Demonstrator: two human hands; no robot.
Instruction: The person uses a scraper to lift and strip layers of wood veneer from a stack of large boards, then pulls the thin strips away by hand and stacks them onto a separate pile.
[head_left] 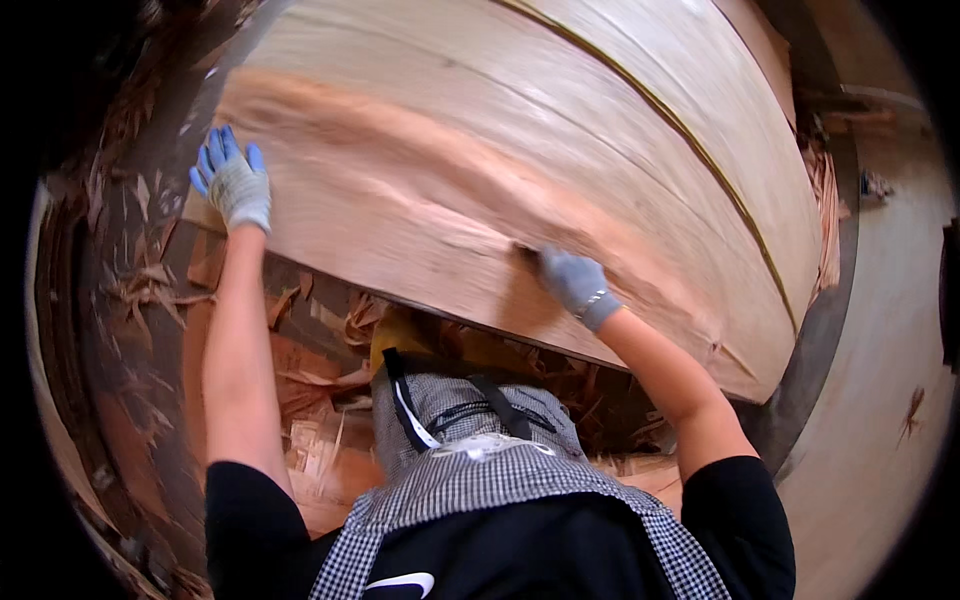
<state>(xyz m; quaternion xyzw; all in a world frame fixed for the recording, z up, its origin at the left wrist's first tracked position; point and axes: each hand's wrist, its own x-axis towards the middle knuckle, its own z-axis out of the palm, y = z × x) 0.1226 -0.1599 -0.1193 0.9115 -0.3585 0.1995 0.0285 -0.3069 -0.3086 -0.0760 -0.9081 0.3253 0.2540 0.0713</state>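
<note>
A large thin wood veneer sheet (pixel 400 240) lies on a broad pale stack in front of me, with a raised, rippled ridge running across it. My left hand (pixel 235 180), in a pale glove with blue fingertips, rests at the sheet's left end with its fingers spread. Over the nearer part of the sheet, right of the middle, my right hand (pixel 575 282) is closed, in a grey-blue glove. Something small and dark (pixel 524 254) shows at its fingertips, too blurred to name.
A dark groove or strip (pixel 660 105) crosses the pale stack farther back. Torn veneer scraps (pixel 150 285) litter the floor at left and under the near edge. Pinkish veneer strips (pixel 824 205) hang at the stack's right side, beside a pale floor strip (pixel 880 370).
</note>
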